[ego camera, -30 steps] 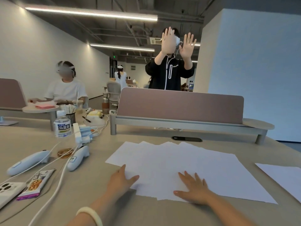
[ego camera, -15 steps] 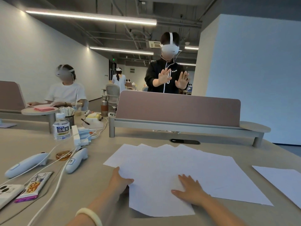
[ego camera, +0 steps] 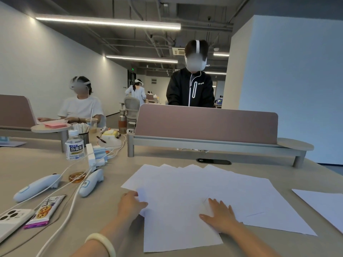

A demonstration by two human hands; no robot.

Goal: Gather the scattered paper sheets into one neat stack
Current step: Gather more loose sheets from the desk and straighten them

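Paper sheets [ego camera: 185,191] fanned on counter [ego camera: 297,245], lower centre of frame; left hand [ego camera: 131,204] pinches their left edge, right hand [ego camera: 220,216] lies flat on top, fingers [ego camera: 212,203] spread; lone sheet [ego camera: 323,204] far right

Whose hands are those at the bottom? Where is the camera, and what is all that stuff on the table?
There is no machine here. The camera sits on a person's head and looks down, so you see that person's own arms. The left hand grips the edge of the front sheet. The right hand lies flat on the papers, fingers straight. Behind are more paper sheets, fanned out and overlapping, and a lone sheet lies apart at the right. On the table, to the left, are a bottle, two white controllers, a snack packet and a phone. Other people with headsets are behind.
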